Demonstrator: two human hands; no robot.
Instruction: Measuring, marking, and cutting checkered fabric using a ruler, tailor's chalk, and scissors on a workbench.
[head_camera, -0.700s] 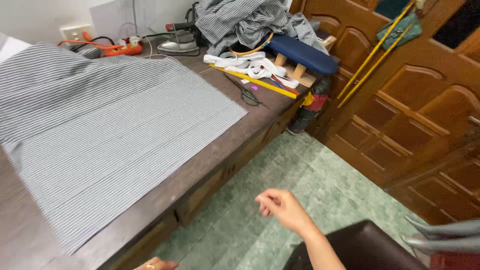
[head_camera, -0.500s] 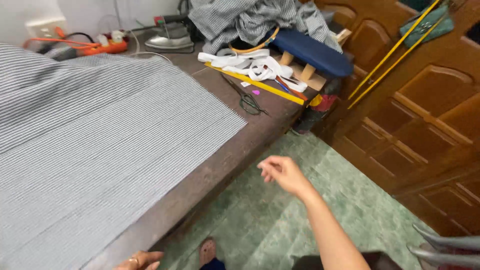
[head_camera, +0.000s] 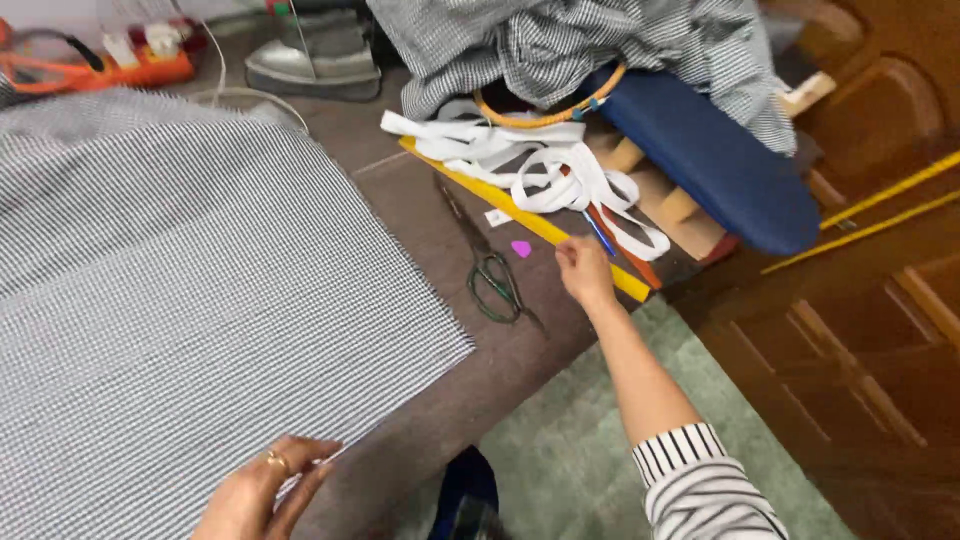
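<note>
Right hand (head_camera: 583, 270) reaches across the table (head_camera: 420, 200), fingers loosely curled, touching the yellow ruler (head_camera: 520, 215) at its near end; grip not closed. Ruler looks stiff, light, flat: best pinched at the edge. Left hand (head_camera: 262, 492) rests half-open on the soft checked cloth (head_camera: 180, 320).

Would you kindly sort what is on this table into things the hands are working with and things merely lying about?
In hand:
- left hand on the checked grey fabric sheet
- right hand at the long yellow ruler

Lying about:
- green-handled scissors
- white fabric strips
- grey flat iron
- navy padded sleeve board
</note>
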